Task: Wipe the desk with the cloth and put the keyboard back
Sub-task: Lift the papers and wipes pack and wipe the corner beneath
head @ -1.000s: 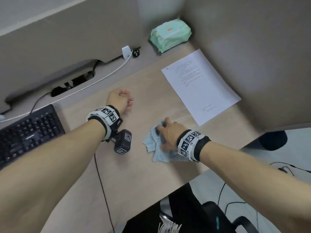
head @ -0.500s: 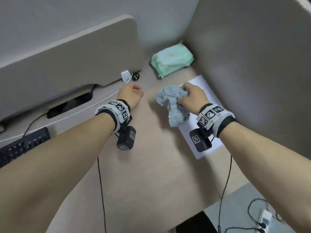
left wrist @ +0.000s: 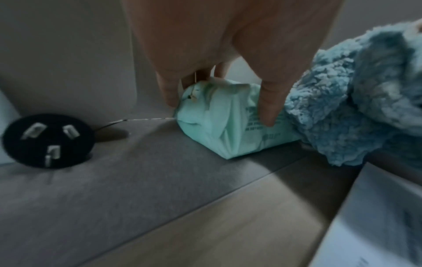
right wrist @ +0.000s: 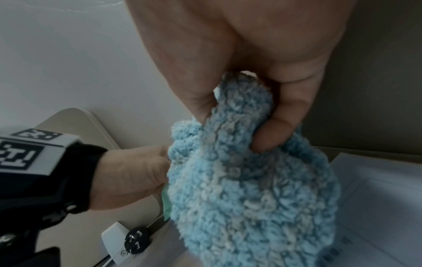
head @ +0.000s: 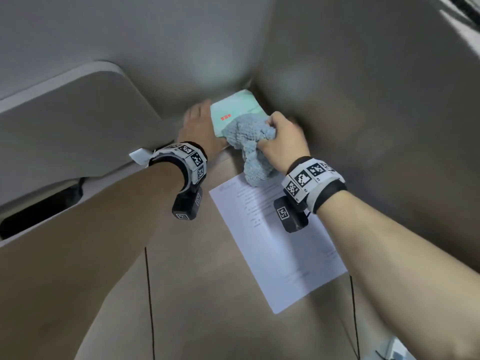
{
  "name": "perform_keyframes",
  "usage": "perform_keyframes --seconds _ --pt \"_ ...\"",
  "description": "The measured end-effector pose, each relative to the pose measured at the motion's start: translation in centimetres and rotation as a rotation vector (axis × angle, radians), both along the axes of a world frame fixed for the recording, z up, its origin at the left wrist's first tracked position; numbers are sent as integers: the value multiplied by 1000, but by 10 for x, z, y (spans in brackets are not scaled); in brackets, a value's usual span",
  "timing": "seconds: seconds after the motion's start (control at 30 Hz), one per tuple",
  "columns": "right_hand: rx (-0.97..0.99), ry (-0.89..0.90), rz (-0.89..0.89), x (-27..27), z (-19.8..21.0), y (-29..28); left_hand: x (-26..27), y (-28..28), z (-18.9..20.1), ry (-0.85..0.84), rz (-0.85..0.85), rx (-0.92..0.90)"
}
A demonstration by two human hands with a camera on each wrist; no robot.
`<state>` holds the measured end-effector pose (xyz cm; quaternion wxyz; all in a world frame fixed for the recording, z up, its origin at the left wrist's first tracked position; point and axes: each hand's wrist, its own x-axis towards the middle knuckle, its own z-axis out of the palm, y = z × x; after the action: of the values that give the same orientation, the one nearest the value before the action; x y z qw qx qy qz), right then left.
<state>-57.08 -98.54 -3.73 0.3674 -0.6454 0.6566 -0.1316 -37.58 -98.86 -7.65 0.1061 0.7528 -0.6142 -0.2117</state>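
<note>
A fluffy blue cloth (head: 250,149) hangs bunched in my right hand (head: 281,141), which grips it above the desk's back right corner; the same cloth (right wrist: 251,180) fills the right wrist view. My left hand (head: 200,123) reaches into that corner and grips the end of a mint-green wipes pack (head: 235,110). In the left wrist view my left hand (left wrist: 219,106) has thumb and fingers curled round the pack (left wrist: 219,130), with the cloth (left wrist: 365,86) just to the right of it. The keyboard is out of view.
A printed white sheet (head: 275,237) lies on the wooden desk (head: 197,294) under my right wrist. A black three-pin plug (left wrist: 48,140) and a white adapter (right wrist: 114,240) lie left of the pack. Grey partition walls (head: 363,100) close the corner.
Both hands moved forward into the back right corner. The cloth was lifted off the desk. My left hand went from a loose fist to gripping the wipes pack. The keyboard left the view.
</note>
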Motion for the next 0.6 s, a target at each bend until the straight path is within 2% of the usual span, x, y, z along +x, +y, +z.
perform_keyframes --seconds 0.2,0.3,0.47,0.6 --pt "13 -17 -7 1 -5 -4 2 -4 -5 -92 -34 3" --pt "-3 -48 -36 4 0 -3 4 9 7 -17 -12 7" --pt "-87 -9 -45 13 13 -6 27 65 26 21 47 92" --pt "-140 154 21 36 7 -10 61 121 32 -23 75 156"
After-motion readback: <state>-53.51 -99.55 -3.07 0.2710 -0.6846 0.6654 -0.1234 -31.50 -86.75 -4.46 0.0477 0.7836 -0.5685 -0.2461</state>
